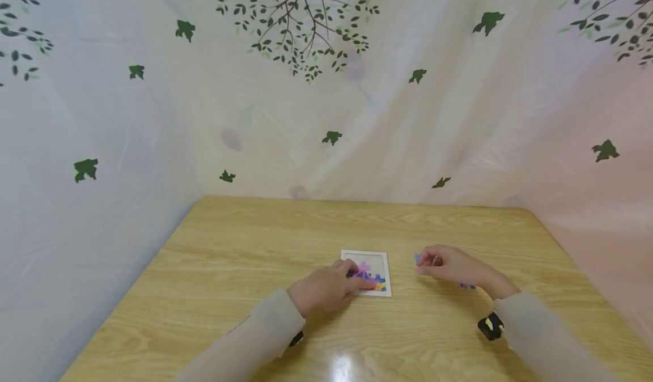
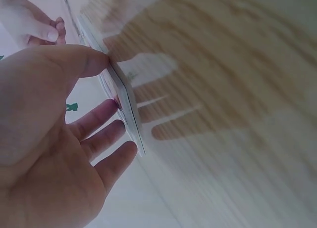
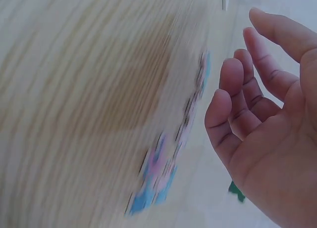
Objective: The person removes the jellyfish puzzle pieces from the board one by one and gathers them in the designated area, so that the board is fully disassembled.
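A small white-framed jigsaw puzzle (image 1: 389,274) lies on the table, with colourful pieces filling its lower part. My left hand (image 1: 326,287) rests on its left and near side. In the left wrist view, the thumb and fairly straight fingers touch the edge of the puzzle frame (image 2: 130,107). To the right, my right hand (image 1: 446,264) hovers over loose puzzle pieces (image 3: 156,171), its fingers loosely bent. Nothing shows between those fingers in the right wrist view. In the head view, a blue piece (image 1: 418,259) shows beside the fingertips, and the hand hides most of the others.
The wooden table (image 1: 255,234) reaches back to a pale curtain (image 1: 285,110) printed with leaves and branches. A dark wrist camera (image 1: 491,326) is strapped at the right wrist.
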Motion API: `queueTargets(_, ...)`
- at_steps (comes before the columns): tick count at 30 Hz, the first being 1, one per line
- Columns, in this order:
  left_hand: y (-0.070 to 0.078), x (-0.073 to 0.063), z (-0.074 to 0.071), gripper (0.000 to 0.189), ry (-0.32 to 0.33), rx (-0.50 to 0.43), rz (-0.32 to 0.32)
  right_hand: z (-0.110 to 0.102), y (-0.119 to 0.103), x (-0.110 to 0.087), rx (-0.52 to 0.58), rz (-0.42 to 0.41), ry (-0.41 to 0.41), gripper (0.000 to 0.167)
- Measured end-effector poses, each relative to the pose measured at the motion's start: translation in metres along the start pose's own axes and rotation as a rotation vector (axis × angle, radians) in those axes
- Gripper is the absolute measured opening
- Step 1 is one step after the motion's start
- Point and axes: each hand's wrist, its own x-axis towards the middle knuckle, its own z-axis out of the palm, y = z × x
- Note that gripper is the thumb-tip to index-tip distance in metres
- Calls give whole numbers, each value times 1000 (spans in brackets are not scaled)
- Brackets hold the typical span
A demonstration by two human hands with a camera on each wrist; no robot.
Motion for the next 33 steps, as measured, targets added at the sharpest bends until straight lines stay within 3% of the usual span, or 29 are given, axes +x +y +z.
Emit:
queueTargets(6, -1, 2, 3, 49, -4, 32, -18, 15, -19, 25, -5, -30, -28, 20)
queueTargets(14, -1, 2, 3, 49, 13, 95, 14, 32, -45, 52, -39, -74, -82, 26)
queueTargets(22, -6, -1, 5, 45, 14, -44, 6, 43, -51, 68, -63, -102, -100, 29)
queueTargets(28, -9, -4, 7, 46, -15, -36, 34, 49, -50, 75, -72, -104, -93, 32)
queueTargets(33, -9, -7, 5, 47, -42, -85, 27, 54, -50, 77, -81, -85, -75, 37)
